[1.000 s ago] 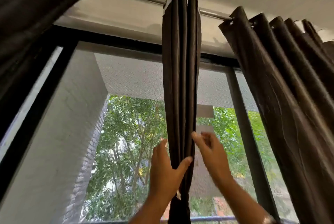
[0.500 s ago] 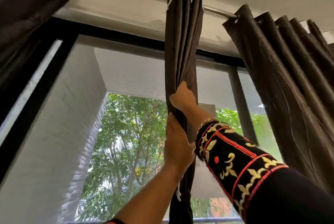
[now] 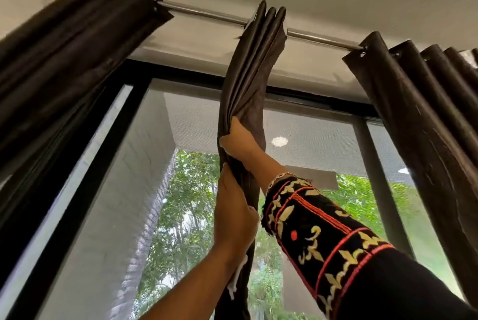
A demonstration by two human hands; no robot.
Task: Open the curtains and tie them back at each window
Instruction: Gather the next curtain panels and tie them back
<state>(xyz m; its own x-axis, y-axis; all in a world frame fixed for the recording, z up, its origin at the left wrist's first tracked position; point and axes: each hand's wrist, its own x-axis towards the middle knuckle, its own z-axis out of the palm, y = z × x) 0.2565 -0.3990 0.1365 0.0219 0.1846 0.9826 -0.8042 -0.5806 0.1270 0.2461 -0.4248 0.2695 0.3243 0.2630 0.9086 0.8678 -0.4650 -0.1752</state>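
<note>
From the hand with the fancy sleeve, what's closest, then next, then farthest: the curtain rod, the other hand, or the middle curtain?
1. The middle curtain: the right hand grips its folds.
2. The left hand: just below, holding the same curtain.
3. The curtain rod: high above, where the curtain hangs.

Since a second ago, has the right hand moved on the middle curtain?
Yes: right hand climbed the curtain toward the rod, now above the left hand.

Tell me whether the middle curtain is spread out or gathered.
Gathered: the middle curtain hangs in tight folds from the rod, left hand and right hand gripping it.
</note>
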